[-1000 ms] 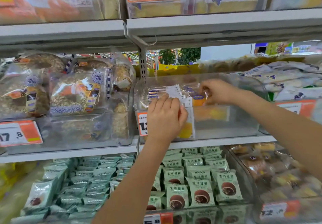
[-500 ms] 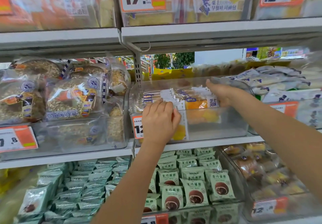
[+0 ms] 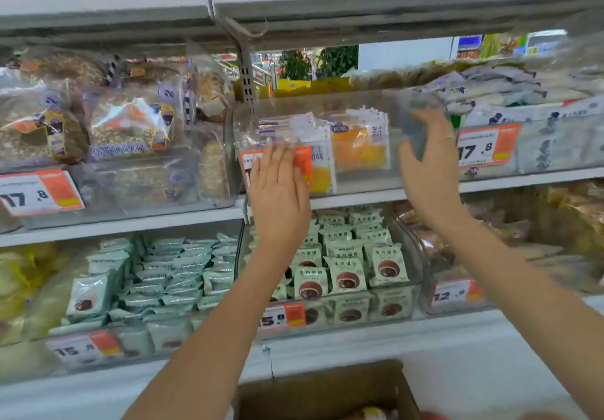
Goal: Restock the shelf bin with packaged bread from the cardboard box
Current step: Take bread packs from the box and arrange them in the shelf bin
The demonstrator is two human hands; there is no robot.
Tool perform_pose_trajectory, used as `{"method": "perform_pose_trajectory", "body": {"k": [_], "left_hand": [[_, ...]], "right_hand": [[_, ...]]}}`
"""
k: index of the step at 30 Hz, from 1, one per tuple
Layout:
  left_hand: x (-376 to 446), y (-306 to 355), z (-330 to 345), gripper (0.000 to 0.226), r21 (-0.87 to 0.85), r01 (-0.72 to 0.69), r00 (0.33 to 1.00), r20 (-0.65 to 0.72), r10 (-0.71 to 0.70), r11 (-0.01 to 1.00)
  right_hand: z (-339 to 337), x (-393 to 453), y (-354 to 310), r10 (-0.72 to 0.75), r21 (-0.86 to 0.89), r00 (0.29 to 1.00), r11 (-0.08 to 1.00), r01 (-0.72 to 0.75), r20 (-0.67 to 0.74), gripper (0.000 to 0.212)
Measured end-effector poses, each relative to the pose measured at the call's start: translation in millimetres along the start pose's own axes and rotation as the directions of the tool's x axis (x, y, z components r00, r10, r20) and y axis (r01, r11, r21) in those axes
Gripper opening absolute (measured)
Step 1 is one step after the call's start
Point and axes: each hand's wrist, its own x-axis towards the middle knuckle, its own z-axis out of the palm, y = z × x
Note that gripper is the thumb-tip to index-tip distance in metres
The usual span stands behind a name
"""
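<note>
A clear plastic shelf bin (image 3: 356, 182) sits on the middle shelf and holds several upright bread packages (image 3: 359, 144) with orange filling showing. My left hand (image 3: 277, 190) is flat against the bin's front wall over its orange price tag, fingers straight. My right hand (image 3: 425, 161) is at the bin's right front corner, fingers spread and motion-blurred, holding nothing that I can see. The cardboard box (image 3: 327, 390) stands open at the bottom edge, below the shelves, with a package just visible inside.
Left of the bin are bagged grain loaves (image 3: 127, 122) in another clear bin. White packages (image 3: 510, 92) fill the bin to the right. The shelf below holds green chocolate bun packs (image 3: 346, 269). A metal shelf upright (image 3: 246, 76) runs behind the bin's left corner.
The view tilted down, bringing the cardboard box into sight. My left hand opened from curled to flat on the bin front. My right hand came out of the bin to its right front corner.
</note>
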Motion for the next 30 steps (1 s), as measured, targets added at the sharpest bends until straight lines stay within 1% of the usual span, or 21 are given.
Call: {"method": "perform_pose_trajectory", "body": {"k": [2,3,4,5,6,7,8,9,10,11,13,15,16,17,18,20,22,24,26,28,30], "left_hand": [[-57,6,-18,0.037,-0.04,-0.086,0.995,0.047,0.088,0.995],[-89,6,-26,0.036,-0.048,-0.144,0.982,0.119,0.148,0.988],[-122,4,-31,0.036,-0.055,-0.178,0.957,0.224,0.186,0.982],[-156,2,-35,0.036,-0.057,-0.189,0.918,0.344,0.197,0.98],[-189,-1,-39,0.036,-0.052,-0.179,0.865,0.468,0.182,0.983],[-222,-3,-44,0.035,-0.039,-0.149,0.796,0.589,0.143,0.988],[-253,-6,-50,0.034,-0.019,-0.102,0.698,0.711,0.086,0.995],[-283,-9,-59,0.034,0.015,-0.053,0.574,0.819,0.018,0.999],[-313,-12,-69,0.034,0.063,-0.005,0.444,0.894,-0.054,0.998],[-340,-15,-81,0.033,0.121,0.047,0.336,0.933,-0.13,0.992],[-392,-21,-107,0.029,0.274,0.179,0.148,0.942,-0.301,0.945],[-429,-23,-127,0.031,0.441,0.292,-0.058,0.894,-0.444,0.849],[-439,-23,-132,0.03,0.492,0.339,-0.145,0.87,-0.472,0.802],[-445,-23,-134,0.026,0.517,0.39,-0.197,0.855,-0.479,0.762],[-446,-22,-132,0.022,0.534,0.441,-0.223,0.844,-0.488,0.721],[-448,-24,-129,0.016,0.563,0.53,-0.249,0.818,-0.519,0.634],[-453,-30,-128,0.018,0.589,0.572,-0.264,0.791,-0.551,0.571],[-460,-35,-129,0.02,0.619,0.576,-0.278,0.763,-0.583,0.535],[-465,-37,-129,0.022,0.63,0.582,-0.287,0.75,-0.595,0.514],[-468,-36,-130,0.024,0.639,0.588,-0.301,0.742,-0.599,0.496],[-471,-37,-132,0.026,0.649,0.589,-0.319,0.734,-0.6,0.48]], "right_hand": [[-8,-67,17,-0.087,-0.01,0.996,0.996,0.087,0.011,0.034],[-8,-103,29,-0.082,-0.018,0.994,0.996,0.084,0.068,0.031],[-6,-140,44,-0.033,-0.035,0.988,0.999,0.038,0.15,0.029],[-3,-176,59,0.047,-0.066,0.969,0.997,-0.032,0.244,0.027],[0,-213,74,0.137,-0.11,0.932,0.988,-0.106,0.335,0.027],[4,-247,87,0.221,-0.159,0.88,0.973,-0.169,0.421,0.027],[9,-277,96,0.297,-0.208,0.814,0.953,-0.219,0.499,0.027],[14,-302,102,0.363,-0.261,0.729,0.931,-0.255,0.581,0.028],[19,-323,105,0.412,-0.306,0.617,0.911,-0.275,0.67,0.028],[24,-341,107,0.439,-0.344,0.49,0.898,-0.276,0.753,0.029],[34,-375,115,0.456,-0.414,0.236,0.886,-0.208,0.858,0.036],[38,-408,124,0.48,-0.479,0.0,0.876,-0.053,0.877,0.049],[38,-423,128,0.503,-0.505,-0.106,0.863,0.01,0.858,0.05],[37,-436,131,0.527,-0.527,-0.182,0.848,0.052,0.83,0.047],[36,-445,134,0.557,-0.554,-0.23,0.828,0.084,0.798,0.044],[38,-454,141,0.621,-0.611,-0.254,0.781,0.127,0.741,0.041],[44,-457,154,0.678,-0.667,-0.238,0.732,0.139,0.695,0.035],[51,-459,169,0.734,-0.736,-0.219,0.671,0.087,0.643,0.037],[56,-460,181,0.791,-0.81,-0.21,0.586,-0.015,0.575,0.044],[59,-460,183,0.837,-0.859,-0.206,0.473,-0.193,0.507,0.046],[61,-469,189,0.868,-0.866,-0.217,0.358,-0.348,0.446,0.044]]}}
